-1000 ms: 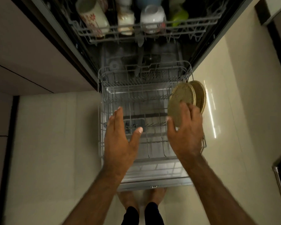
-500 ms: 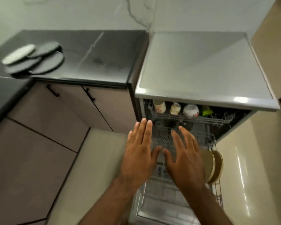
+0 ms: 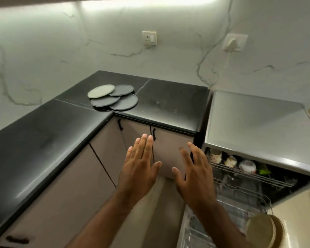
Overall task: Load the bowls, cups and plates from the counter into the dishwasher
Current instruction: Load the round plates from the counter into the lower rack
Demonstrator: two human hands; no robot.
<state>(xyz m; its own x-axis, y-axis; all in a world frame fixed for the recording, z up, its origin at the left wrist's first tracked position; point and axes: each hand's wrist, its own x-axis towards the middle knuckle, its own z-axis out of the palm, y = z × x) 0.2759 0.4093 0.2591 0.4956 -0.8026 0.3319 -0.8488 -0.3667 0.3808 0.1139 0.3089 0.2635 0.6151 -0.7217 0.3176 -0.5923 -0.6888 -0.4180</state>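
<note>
Several flat plates (image 3: 113, 97), one pale green and the others dark grey, lie overlapping on the black counter (image 3: 170, 102) near its inner corner. My left hand (image 3: 140, 169) and my right hand (image 3: 195, 172) are both empty with fingers spread, held in front of the cabinet doors well below the plates. The dishwasher (image 3: 258, 178) stands open at the right. Its upper rack (image 3: 243, 174) carries cups and small bowls. Two tan plates (image 3: 265, 230) stand on edge in the pulled-out lower rack (image 3: 224, 210).
The counter forms an L along the marble wall. Beige cabinet doors (image 3: 104, 154) with black handles sit under it. The dishwasher's grey top (image 3: 254, 126) lies right of the counter. Two wall sockets (image 3: 149, 38), one with a white plug and cord, are above.
My view has swung up from the lower rack to the counter. My right hand has let go of the tan plate in the rack, and both hands have moved left and up, empty.
</note>
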